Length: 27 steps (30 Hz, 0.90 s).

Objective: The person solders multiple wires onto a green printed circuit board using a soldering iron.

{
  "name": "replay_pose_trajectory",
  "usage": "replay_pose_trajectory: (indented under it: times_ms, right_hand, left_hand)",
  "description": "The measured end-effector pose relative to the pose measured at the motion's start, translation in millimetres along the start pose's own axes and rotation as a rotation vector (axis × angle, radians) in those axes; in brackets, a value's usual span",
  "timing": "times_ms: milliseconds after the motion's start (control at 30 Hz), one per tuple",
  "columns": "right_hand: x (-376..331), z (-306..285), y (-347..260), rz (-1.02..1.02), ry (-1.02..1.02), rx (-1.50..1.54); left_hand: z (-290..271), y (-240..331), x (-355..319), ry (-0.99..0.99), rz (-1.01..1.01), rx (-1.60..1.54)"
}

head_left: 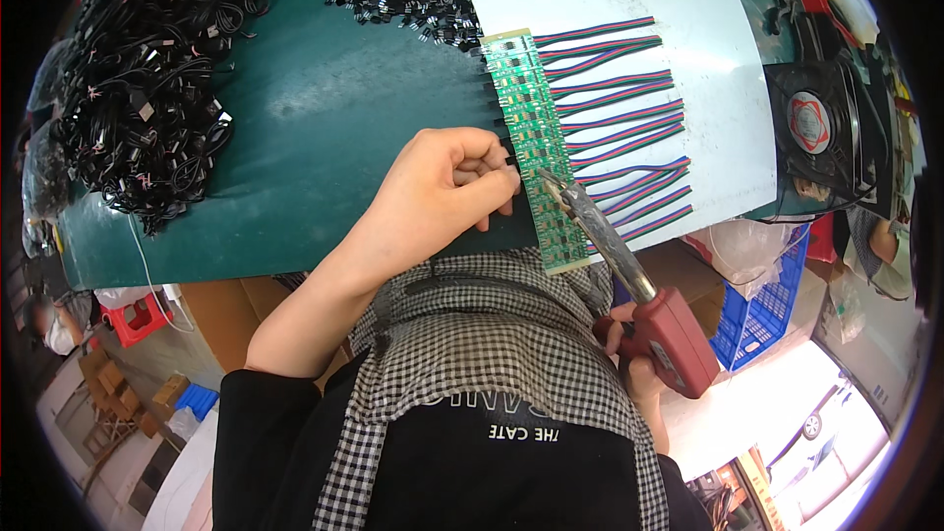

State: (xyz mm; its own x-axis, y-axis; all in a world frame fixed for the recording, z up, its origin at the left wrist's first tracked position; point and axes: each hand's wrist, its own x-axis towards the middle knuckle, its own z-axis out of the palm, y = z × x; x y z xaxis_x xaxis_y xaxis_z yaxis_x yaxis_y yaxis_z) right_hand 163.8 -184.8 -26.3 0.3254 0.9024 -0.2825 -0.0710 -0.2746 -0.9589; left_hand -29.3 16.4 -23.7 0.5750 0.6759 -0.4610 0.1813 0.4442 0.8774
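Note:
A long green circuit board strip (551, 152) lies near the table's front edge, partly on a white sheet (723, 88). Small black parts line the strip's left side, and bundles of coloured wires (629, 118) run off its right side. My left hand (447, 182) is closed in a pinch at the strip's left edge; whatever is between the fingertips is too small and hidden to name. In my right hand (639, 369) is a soldering gun (674, 339) with a dark red body, gripped from below. Its tip meets or hovers just over the strip, close to my left fingertips.
Black cables (147, 88) form a big heap on the left of the green table (324, 138). Loose black connectors (413, 0) are piled at the back. Right of the sheet stands a black fan (811, 128). A blue crate (757, 310) sits below the table's right side.

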Motion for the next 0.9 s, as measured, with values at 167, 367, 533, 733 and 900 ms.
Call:
replay_pose_trajectory:
  times_ms: [167, 367, 533, 733, 900]
  right_hand:
    - [1, 1, 1, -0.008, 0.011, -0.030]
    - [1, -1, 3, -0.063, -0.027, 0.013]
    - [-8, -5, 12, -0.088, -0.022, 0.183]
    - [-14, -7, 15, -0.101, -0.007, 0.202]
    - [-15, -9, 13, -0.124, -0.059, 0.144]
  left_hand:
    - [0, 1, -1, 0.005, -0.006, 0.006]
    - [-15, 8, 0, -0.074, -0.014, 0.107]
    - [-66, 26, 33, 0.365, 0.448, 0.818]
    - [-69, 34, 48, 0.411, 0.309, 0.875]
    - [-77, 35, 47, 0.359, 0.446, 1.033]
